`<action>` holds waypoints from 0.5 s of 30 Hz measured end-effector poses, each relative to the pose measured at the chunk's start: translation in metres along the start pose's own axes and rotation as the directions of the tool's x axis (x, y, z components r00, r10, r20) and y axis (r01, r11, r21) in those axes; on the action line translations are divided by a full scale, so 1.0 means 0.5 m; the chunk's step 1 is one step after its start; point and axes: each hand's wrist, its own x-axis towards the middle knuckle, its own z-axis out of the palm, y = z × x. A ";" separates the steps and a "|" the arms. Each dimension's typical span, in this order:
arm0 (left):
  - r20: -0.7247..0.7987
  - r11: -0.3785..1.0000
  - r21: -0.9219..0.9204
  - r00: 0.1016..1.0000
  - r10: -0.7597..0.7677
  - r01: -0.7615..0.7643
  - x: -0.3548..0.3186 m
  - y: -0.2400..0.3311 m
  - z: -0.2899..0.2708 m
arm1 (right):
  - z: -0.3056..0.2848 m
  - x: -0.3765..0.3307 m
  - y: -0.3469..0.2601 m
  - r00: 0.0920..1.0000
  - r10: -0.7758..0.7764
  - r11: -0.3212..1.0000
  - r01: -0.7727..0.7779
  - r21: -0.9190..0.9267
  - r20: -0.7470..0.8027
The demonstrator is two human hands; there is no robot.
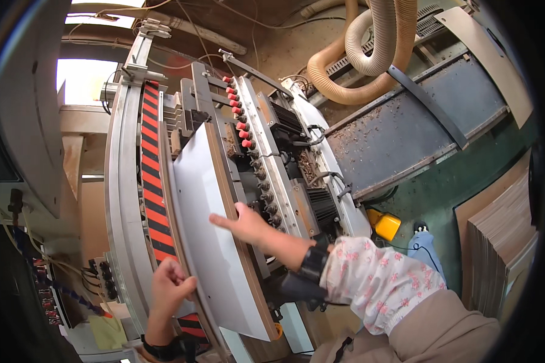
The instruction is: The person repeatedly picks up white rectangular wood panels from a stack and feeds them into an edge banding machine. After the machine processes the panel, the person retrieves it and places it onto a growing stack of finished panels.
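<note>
A white rectangular panel [206,206] with a brown wooden edge lies on the bed of a drilling machine [272,151]. My right hand [243,222] rests flat on the panel's right edge, fingers stretched out to the left. My left hand [169,287] curls around the panel's near left edge, beside the red-and-black striped guard strip [152,175]. A row of red-tipped spindles [237,115] and grey ones runs along the machine just right of the panel.
Tan flexible dust hoses [369,48] loop at the top right over a grey table strewn with wood chips [418,121]. A stack of brown boards [502,236] stands at the right. A yellow object [386,225] sits on the green floor.
</note>
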 end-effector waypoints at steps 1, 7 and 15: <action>-0.005 0.999 -0.045 1.000 -0.007 0.007 -0.003 0.002 -0.010 | -0.001 0.032 0.017 0.998 0.022 0.999 -0.024 -0.028 -0.058; -0.019 0.997 0.072 0.999 0.026 -0.024 -0.001 0.028 -0.012 | -0.032 0.142 0.003 0.993 0.049 0.995 -0.039 -0.089 0.111; -0.004 0.986 0.033 0.986 0.164 -0.164 0.050 -0.077 0.000 | -0.125 -0.125 -0.007 0.981 -0.166 0.982 0.174 0.074 -0.104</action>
